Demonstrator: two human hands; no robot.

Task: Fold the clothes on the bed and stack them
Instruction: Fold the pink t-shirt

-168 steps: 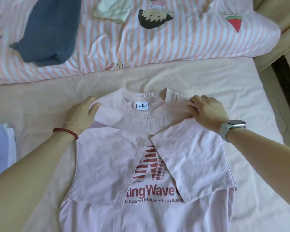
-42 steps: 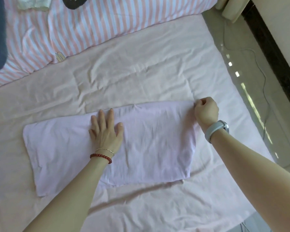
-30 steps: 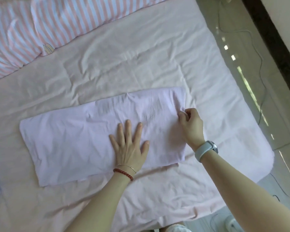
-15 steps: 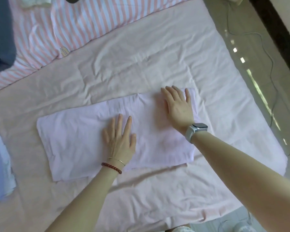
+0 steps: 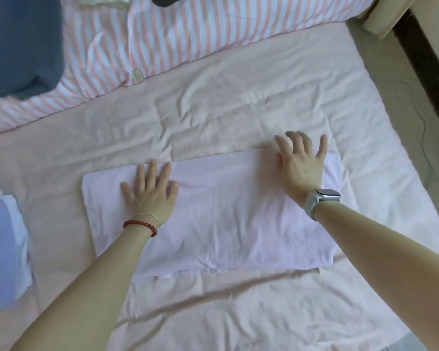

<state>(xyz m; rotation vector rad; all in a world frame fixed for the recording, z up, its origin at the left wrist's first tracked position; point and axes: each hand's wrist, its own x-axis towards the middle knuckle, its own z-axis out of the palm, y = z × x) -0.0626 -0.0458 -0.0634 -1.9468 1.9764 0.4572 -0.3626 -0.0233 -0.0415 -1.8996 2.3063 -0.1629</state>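
A pale pink T-shirt [image 5: 226,224] lies folded into a long rectangle across the pink bedsheet [image 5: 213,110]. My left hand [image 5: 150,193] lies flat on its left part, fingers spread and straight. My right hand [image 5: 302,165] rests flat on the far right corner of the shirt, fingers spread, fingertips reaching past the shirt's far edge. A folded stack of light blue and white clothes [image 5: 3,249] sits at the left edge. A dark blue garment [image 5: 23,44] lies unfolded on the striped cover at the far left.
A pink-and-white striped cover [image 5: 188,34] runs across the far side of the bed, with a pale garment [image 5: 104,0] at the top edge. The bed's right edge drops to a tiled floor [image 5: 403,110] with a thin cable.
The shirt went from sleeve-folded and face up to a long folded rectangle. In the last half second both hands slid over it, the left leftwards, the right to the far right corner.
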